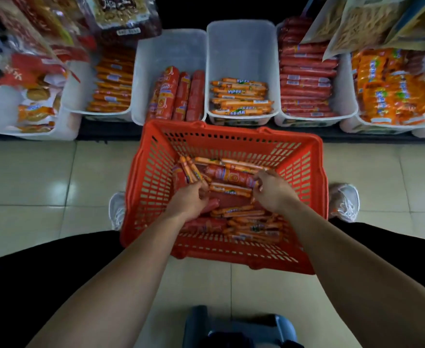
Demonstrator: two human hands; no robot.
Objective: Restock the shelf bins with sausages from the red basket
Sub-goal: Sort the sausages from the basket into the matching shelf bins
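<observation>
The red basket [304,156] stands on the floor in front of me, holding several thin orange sausages and thick red sausages. Both hands reach into it. My left hand [188,199] grips a bunch of thin orange sausages [192,170] that stick up toward the far left. My right hand [273,190] has its fingers curled around the right end of a thick red sausage [229,175] lying across the pile. Behind the basket, a row of white shelf bins holds sausages: one bin [171,46] with thick red ones, one bin [241,43] with thin orange ones.
More white bins sit left [80,96] and right [344,106] with orange and red sausage packs. Snack bags hang above at both top corners. My white shoes [345,202] flank the basket on the tiled floor. A blue-grey stool [234,327] is beneath me.
</observation>
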